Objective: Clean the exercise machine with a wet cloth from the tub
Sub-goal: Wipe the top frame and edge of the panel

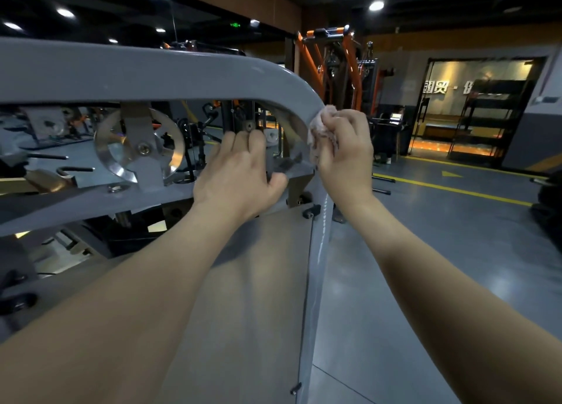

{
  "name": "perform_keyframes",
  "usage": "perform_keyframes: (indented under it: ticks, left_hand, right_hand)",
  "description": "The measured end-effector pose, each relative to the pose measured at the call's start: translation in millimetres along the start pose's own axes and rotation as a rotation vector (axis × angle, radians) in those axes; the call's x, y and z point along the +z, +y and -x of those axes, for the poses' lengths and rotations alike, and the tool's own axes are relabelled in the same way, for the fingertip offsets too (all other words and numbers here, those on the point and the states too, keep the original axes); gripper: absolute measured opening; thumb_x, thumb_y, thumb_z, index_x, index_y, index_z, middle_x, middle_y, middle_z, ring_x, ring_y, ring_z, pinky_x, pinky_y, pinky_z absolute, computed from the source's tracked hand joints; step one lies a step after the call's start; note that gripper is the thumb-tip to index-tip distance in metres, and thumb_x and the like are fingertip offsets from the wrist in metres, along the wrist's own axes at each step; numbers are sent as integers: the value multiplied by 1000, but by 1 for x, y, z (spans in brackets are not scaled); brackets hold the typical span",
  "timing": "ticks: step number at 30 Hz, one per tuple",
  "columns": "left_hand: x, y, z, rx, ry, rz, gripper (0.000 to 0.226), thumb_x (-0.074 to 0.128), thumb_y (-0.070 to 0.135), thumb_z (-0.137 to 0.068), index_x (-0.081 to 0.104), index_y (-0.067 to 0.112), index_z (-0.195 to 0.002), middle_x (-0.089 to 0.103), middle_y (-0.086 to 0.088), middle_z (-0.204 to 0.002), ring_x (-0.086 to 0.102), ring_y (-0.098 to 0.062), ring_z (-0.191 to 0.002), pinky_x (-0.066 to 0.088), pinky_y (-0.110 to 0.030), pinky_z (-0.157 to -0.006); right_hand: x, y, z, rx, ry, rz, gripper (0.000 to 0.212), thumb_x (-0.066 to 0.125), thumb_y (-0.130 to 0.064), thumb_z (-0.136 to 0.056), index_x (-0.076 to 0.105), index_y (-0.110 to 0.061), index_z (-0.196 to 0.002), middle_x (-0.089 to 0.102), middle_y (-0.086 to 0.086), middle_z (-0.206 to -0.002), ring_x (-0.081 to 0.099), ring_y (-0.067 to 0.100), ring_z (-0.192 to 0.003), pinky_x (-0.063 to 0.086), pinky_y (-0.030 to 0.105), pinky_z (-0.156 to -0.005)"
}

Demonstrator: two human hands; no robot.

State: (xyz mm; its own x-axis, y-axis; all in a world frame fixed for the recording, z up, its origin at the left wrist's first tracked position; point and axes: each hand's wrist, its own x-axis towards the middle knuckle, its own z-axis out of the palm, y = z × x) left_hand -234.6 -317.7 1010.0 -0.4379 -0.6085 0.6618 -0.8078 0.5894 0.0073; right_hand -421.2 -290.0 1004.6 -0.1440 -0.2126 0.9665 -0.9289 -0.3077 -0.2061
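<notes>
1. Two hands are up on the grey machine frame (pixel 182 72), I see.
2. My left hand (pixel 240 175) grips it lower down.
3. My right hand (pixel 343 151) squeezes the pink cloth (pixel 317 133) against its bend.

Support: glossy grey sealed floor (pixel 425 251), reflecting the ceiling lights, marked with long yellow painted lines (pixel 456 190) and one yellow painted arrow (pixel 451 174). Standing on it: grey painted steel exercise machine frame (pixel 322 251) nearest, foot out of view; orange-and-black steel gym rig (pixel 353 69) well behind it; black open metal shelving rack (pixel 498 88) by the lit doorway at far right. Two short black bars (pixel 381 179) sit low on the floor just beside the nearer yellow line; a dark bulky object (pixel 547 203) at the right edge cannot be identified.
</notes>
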Motion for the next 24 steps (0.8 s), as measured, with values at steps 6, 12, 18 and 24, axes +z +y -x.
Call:
perform_keyframes:
  ticks: [6,12,18,24]
  left_hand:
    - [1,-1,-2,-2,-22,17,53,50,50,-87,46,10,-122,53,-13,-121,44,-31,-114,40,-42,-98]
    - [-2,3,0,-15,-12,-6,63,34,56,-79,48,5,-115,56,-18,-111,48,-34,-106,42,-44,-88]
    - [-2,6,0,-26,-13,-31,49,53,48,-86,47,7,-113,55,-16,-112,46,-33,-107,40,-42,-86]
    - [-2,6,2,-18,-5,-21,53,52,46,-86,46,6,-121,56,-17,-116,47,-32,-111,41,-42,-85]
  right_hand:
    - [17,-66,-61,-247,55,-125,18,59,-5,-93,70,-2,-106,62,15,-112,58,26,-102,52,35,-87]
    - [-4,1,-43,-169,-53,-17,22,61,-8,-97,68,-2,-117,60,15,-119,58,27,-108,55,40,-90]
    - [15,-47,-62,-268,-31,-120,21,64,-1,-90,69,-2,-110,61,16,-116,57,27,-106,53,36,-89]
    - [-7,15,-8,-93,-79,-114,9,57,-4,-98,63,-3,-104,52,7,-117,56,21,-108,55,38,-91]
